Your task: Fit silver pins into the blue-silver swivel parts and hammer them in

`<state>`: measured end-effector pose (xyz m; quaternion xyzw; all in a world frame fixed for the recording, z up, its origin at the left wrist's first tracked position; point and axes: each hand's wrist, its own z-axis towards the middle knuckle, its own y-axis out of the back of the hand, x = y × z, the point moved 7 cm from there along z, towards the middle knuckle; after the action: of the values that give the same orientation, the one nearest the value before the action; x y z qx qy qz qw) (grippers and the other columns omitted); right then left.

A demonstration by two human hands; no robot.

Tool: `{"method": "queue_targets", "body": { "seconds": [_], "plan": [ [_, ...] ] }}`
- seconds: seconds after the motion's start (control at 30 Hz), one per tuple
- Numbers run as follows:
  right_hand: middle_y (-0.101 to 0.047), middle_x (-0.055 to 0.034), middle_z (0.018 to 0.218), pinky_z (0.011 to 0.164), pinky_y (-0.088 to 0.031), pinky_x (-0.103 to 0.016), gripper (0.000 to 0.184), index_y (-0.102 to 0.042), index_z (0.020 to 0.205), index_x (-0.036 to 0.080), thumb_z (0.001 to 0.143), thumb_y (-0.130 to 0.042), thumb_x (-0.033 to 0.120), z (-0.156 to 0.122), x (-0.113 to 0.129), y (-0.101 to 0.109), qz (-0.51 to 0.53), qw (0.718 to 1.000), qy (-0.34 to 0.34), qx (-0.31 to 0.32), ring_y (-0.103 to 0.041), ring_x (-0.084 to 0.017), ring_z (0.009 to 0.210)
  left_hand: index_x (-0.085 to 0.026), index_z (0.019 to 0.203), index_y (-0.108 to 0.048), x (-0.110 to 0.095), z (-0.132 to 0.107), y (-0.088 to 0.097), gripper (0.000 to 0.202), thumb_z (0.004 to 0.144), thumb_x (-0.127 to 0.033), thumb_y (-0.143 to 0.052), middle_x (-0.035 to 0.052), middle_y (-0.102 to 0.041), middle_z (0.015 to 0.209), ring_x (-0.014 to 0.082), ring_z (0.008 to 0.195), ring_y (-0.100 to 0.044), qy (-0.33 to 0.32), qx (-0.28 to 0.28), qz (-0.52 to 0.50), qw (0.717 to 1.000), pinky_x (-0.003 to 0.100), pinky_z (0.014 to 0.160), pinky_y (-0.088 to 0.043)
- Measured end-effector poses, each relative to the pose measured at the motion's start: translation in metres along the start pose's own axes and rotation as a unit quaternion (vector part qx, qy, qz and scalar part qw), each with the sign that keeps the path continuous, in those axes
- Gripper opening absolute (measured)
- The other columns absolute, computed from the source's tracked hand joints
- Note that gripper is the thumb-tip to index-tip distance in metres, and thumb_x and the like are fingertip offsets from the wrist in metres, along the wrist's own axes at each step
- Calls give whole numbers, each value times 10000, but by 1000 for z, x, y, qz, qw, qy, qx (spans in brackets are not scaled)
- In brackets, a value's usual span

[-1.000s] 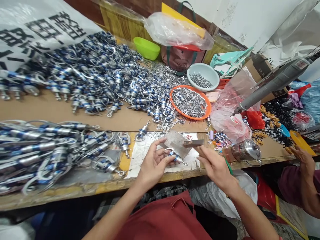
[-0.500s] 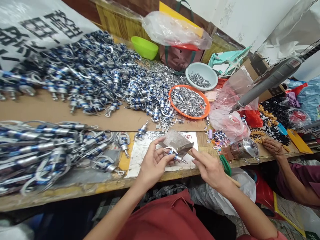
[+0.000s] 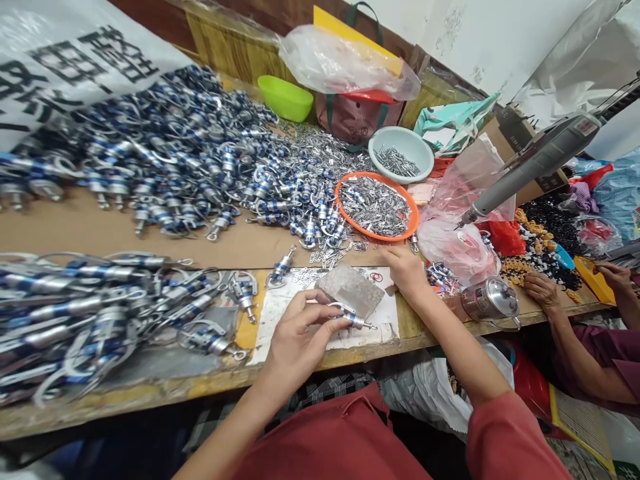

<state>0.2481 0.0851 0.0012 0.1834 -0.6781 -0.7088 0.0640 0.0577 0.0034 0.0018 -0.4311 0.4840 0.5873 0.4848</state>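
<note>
Pinched in my left hand (image 3: 306,327) is a small silver-and-blue metal fitting (image 3: 353,319) with a curved white-silver arm and a ring at its tip. It is held over the near edge of a grey metal block (image 3: 350,288), which lies on a white sheet (image 3: 273,313). My right hand (image 3: 407,272) is beyond the block, its fingertips bunched at small loose metal plates (image 3: 357,245); whether something is between them is hidden. A dark edge (image 3: 391,290) shows beside my right wrist. One similar fitting (image 3: 281,268) lies at the sheet's far edge.
Heaped fittings (image 3: 200,153) cover the left and back. An orange basin (image 3: 375,235) holds plates; a pale blue bowl (image 3: 427,167) holds pins. A grey power screwdriver (image 3: 535,167) hangs at right. Near a metal-lidded jar (image 3: 493,297) is a co-worker's hand (image 3: 543,291).
My right hand has let go of the dark-headed tool and moved away to the loose plates. My left hand still holds the fitting, and the block is more exposed. Another hand appears far right.
</note>
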Motion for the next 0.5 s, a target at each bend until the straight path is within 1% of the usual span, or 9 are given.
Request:
{"method": "queue_targets", "body": {
  "seconds": [0.07, 0.1, 0.17, 0.23, 0.3, 0.4, 0.5],
  "plan": [
    [-619, -93, 991, 764, -403, -262, 274, -608, 1018, 154, 878, -383, 84, 27, 9, -5, -7, 999, 34, 25, -545, -184, 924, -252, 640, -712, -6, 1, 0, 33, 642, -270, -685, 30, -568, 773, 186, 758, -570, -25, 7, 8, 1000, 296, 691, -493],
    [-622, -96, 951, 742, -401, -267, 252, -617, 975, 147, 872, -396, 84, 36, 12, -7, -6, 999, 42, 33, -548, -189, 891, -252, 646, -713, -7, 1, -2, 38, 653, -257, -676, 27, -574, 745, 181, 731, -569, -30, 23, 4, 999, 290, 673, -489],
    [-614, -111, 922, 705, -396, -277, 234, -612, 942, 131, 862, -399, 76, 44, 16, -9, -10, 998, 49, 46, -547, -201, 856, -252, 660, -718, -7, 1, -6, 59, 669, -233, -663, 19, -590, 700, 164, 668, -564, -24, 56, -10, 998, 269, 616, -477],
    [-598, -124, 930, 679, -388, -286, 241, -593, 960, 125, 860, -381, 67, 44, 15, -9, -13, 998, 41, 53, -544, -210, 840, -249, 663, -722, -6, 1, -7, 62, 666, -220, -667, 14, -606, 681, 150, 632, -560, -12, 65, -24, 998, 248, 574, -462],
    [-583, -125, 941, 665, -380, -290, 248, -568, 990, 128, 858, -367, 64, 39, 9, -7, -12, 998, 24, 56, -538, -217, 843, -244, 652, -721, -3, 1, -6, 51, 656, -219, -677, 10, -614, 676, 141, 622, -559, 0, 54, -34, 998, 234, 557, -450],
    [-565, -117, 971, 685, -367, -288, 250, -550, 987, 140, 834, -377, 45, 30, 2, -6, -4, 998, 11, 58, -516, -222, 893, -234, 639, -719, 0, -1, -7, 33, 644, -225, -688, 6, -616, 664, 127, 606, -555, 19, 51, -44, 998, 220, 530, -434],
    [-555, -124, 980, 712, -357, -291, 276, -552, 965, 131, 784, -393, -4, 25, -1, -7, 12, 998, 11, 55, -503, -219, 895, -220, 630, -716, 2, -1, -10, 28, 630, -224, -689, 3, -612, 652, 119, 594, -554, 34, 52, -51, 997, 210, 512, -429]
  ]
}}
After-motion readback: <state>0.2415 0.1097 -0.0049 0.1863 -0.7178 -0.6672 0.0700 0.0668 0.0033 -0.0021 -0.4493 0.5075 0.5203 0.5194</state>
